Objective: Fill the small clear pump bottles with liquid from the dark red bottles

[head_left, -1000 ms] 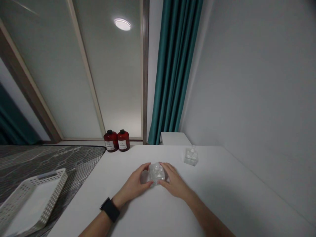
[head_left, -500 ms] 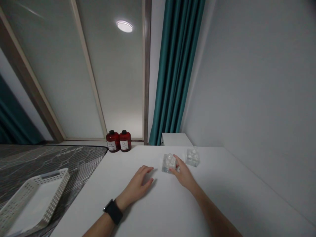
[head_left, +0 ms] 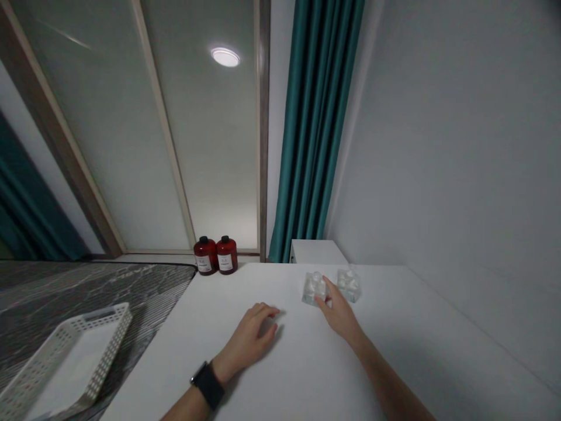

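Observation:
My right hand (head_left: 339, 309) has its thumb and fingers around the right side of a clear, square glass bottle (head_left: 312, 289) with a round top. The bottle is on or just above the white table (head_left: 289, 374); I cannot tell which. A second clear square glass bottle (head_left: 349, 285) of the same look stands close by on the right, behind my right hand. My left hand (head_left: 249, 336), with a dark watch on the wrist, hovers low over or rests on the table to the left. Its thumb and fingers are apart, and nothing is between them.
Two dark red bottles (head_left: 227, 257) with black caps and white labels stand at the table's far left corner. Left of the table, a white perforated basket (head_left: 103, 345) sits lower on a grey patterned surface (head_left: 144, 292). A white cabinet (head_left: 318, 251) stands beyond the far edge.
My right hand and the held glass bottle have shifted right, nearer the second glass bottle. My left hand has changed little. The whole view has tilted and shifted slightly.

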A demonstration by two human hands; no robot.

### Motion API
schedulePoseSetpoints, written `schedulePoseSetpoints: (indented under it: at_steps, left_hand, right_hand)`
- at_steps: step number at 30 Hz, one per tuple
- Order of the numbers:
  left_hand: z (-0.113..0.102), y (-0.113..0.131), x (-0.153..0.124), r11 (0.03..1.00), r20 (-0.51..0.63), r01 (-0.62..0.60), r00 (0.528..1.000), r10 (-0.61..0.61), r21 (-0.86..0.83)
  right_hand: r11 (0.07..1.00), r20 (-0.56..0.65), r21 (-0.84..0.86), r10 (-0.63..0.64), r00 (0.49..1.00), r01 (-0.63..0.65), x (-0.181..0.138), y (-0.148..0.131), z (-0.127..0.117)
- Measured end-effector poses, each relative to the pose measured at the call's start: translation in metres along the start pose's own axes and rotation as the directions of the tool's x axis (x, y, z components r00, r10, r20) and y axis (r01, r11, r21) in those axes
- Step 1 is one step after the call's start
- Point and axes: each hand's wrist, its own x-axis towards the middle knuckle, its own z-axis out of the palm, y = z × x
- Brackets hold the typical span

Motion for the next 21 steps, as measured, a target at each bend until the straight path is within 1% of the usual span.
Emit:
schedulePoseSetpoints:
  at_steps: [2,4,5,6,7,9,13,16,18,21]
  left_hand:
    - [-0.003,-0.002,0.002,0.999,-0.055,0.028,0.998,-0.030,-0.036]
    - [-0.011,-0.005,0.007,0.999,-0.141,0.054,0.988,-0.055,-0.007]
    - [-0.018,-0.007,0.011,0.997,-0.187,0.066,0.981,-0.057,0.042]
    - [-0.028,-0.009,0.016,0.988,-0.225,0.066,0.974,-0.033,0.141]
    - [-0.039,-0.011,0.023,0.959,-0.233,0.064,0.973,0.002,0.277]
    - [-0.066,-0.015,0.041,0.924,-0.249,0.077,0.968,0.020,0.374]
    - [-0.129,-0.026,0.084,0.829,-0.237,0.114,0.971,0.024,0.548]
    - [-0.167,-0.036,0.110,0.735,-0.200,0.141,0.980,-0.007,0.663]
    - [-0.181,-0.042,0.120,0.673,-0.172,0.152,0.984,-0.038,0.724]
    - [-0.189,-0.051,0.126,0.585,-0.147,0.172,0.985,-0.090,0.792]
  right_hand:
    - [1.000,0.002,0.000,-0.008,1.000,0.008,-0.002,-0.001,0.000]
    - [1.000,0.011,-0.015,-0.018,1.000,0.018,-0.004,-0.001,0.000]
    - [1.000,0.010,-0.023,-0.018,1.000,0.019,-0.005,0.000,0.000]
    - [0.999,0.013,-0.030,-0.022,1.000,0.023,-0.005,0.001,0.001]
    - [0.999,0.014,-0.035,-0.027,1.000,0.027,-0.005,0.002,0.001]
    - [0.998,0.015,-0.044,-0.033,0.999,0.034,-0.005,0.004,0.003]
    - [0.997,0.039,-0.073,0.003,0.999,0.000,-0.005,0.006,0.004]
    - [0.995,0.044,-0.099,0.024,0.999,-0.020,-0.006,0.006,0.005]
    - [0.994,0.046,-0.105,0.017,0.999,-0.013,-0.006,0.007,0.005]
    - [0.994,0.051,-0.108,0.004,0.999,0.002,-0.007,0.009,0.007]
